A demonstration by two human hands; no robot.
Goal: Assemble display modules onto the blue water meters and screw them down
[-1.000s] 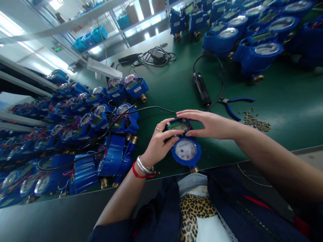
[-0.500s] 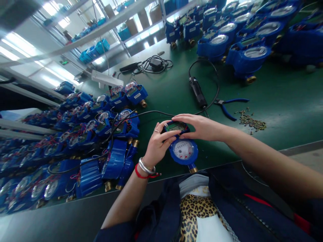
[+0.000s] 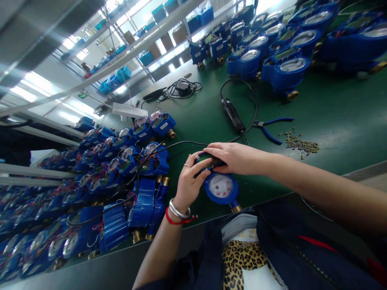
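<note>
A blue water meter [image 3: 221,187] with a round white dial and a brass pipe end lies on the green bench in front of me. My left hand [image 3: 191,177] grips the left side of its upper electronics housing, fingers and thumb curled round the edge. From the right, my right hand [image 3: 234,158] reaches across the top of the same housing, its fingers bent over the display and thumb near the lower edge. Most of the display and circuit board is hidden under the fingers. Beyond the hands rests a black electric screwdriver [image 3: 232,114] with its cable.
Blue-handled pliers [image 3: 272,129] and a pile of small brass screws [image 3: 300,143] lie to the right. Rows of open blue meters [image 3: 142,197] crowd the left; more meters [image 3: 286,74] stand at the back right. A coiled black cable [image 3: 183,88] lies farther back.
My right hand has slid over the display, which showed between the hands before and is now mostly covered. The left hand keeps its place on the housing. The camera view has shifted slightly.
</note>
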